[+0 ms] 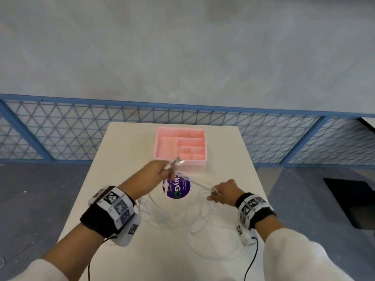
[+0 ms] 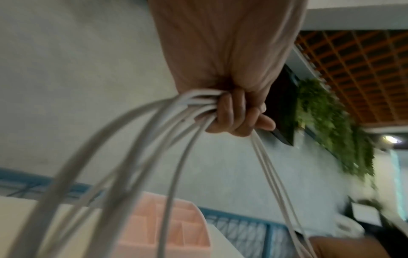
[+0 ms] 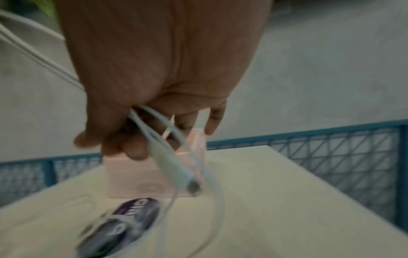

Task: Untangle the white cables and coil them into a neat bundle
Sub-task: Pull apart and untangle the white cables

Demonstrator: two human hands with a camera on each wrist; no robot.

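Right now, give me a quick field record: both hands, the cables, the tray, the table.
left hand: grips a bunch of white cable strands, raised above the table
right hand: holds cable strands, lower, near the sticker
white cables: loose loops on the table, strands stretched between the hands
connector ends: stick out past the left hand
pink tray: compartments empty, beyond the hands
sticker: purple, round
table: white

White cables [image 1: 199, 218]: tangled loops, partly lifted off table.
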